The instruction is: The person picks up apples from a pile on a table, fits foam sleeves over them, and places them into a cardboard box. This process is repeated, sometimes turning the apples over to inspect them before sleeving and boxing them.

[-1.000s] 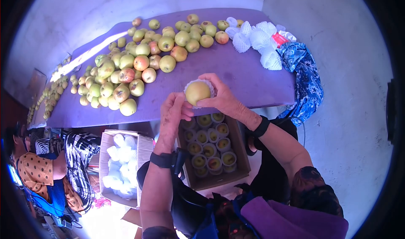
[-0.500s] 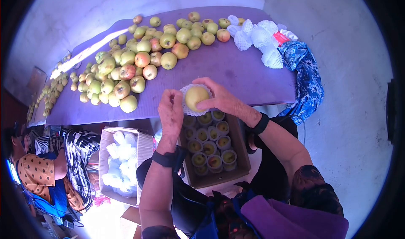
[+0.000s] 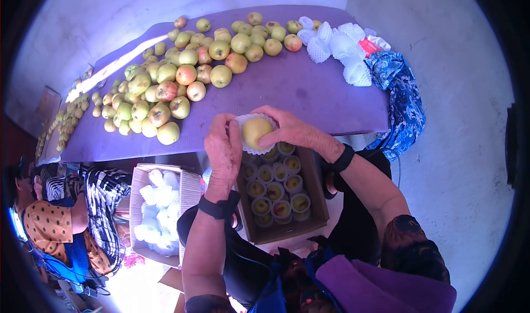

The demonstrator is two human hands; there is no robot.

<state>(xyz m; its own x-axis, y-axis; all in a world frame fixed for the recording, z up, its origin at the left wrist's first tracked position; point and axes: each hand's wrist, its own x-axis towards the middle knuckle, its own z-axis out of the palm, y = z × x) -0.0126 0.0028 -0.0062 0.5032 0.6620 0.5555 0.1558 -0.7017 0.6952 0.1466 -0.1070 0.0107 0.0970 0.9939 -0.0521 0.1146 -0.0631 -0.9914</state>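
A yellow-green apple [image 3: 257, 132] sits in a white foam net [image 3: 240, 126] between my two hands, over the table's front edge. My left hand [image 3: 223, 144] pinches the net's left side, fingers closed. My right hand [image 3: 291, 129] wraps round the apple's right side, thumb on its front. Below them stands an open cardboard box [image 3: 322, 208] with several netted apples [image 3: 275, 191] in rows; my hands hide part of its far end.
Many loose apples [image 3: 165, 91] lie on the purple-covered table [image 3: 309, 97]. Foam nets [image 3: 343, 46] and a blue patterned cloth [image 3: 402, 86] are at its right end. A box of foam nets [image 3: 160, 213] stands left of my legs. Another person [image 3: 52, 224] sits at far left.
My left hand has shifted slightly left and its fingers sit further behind the net. The apple and net stay held between both hands.
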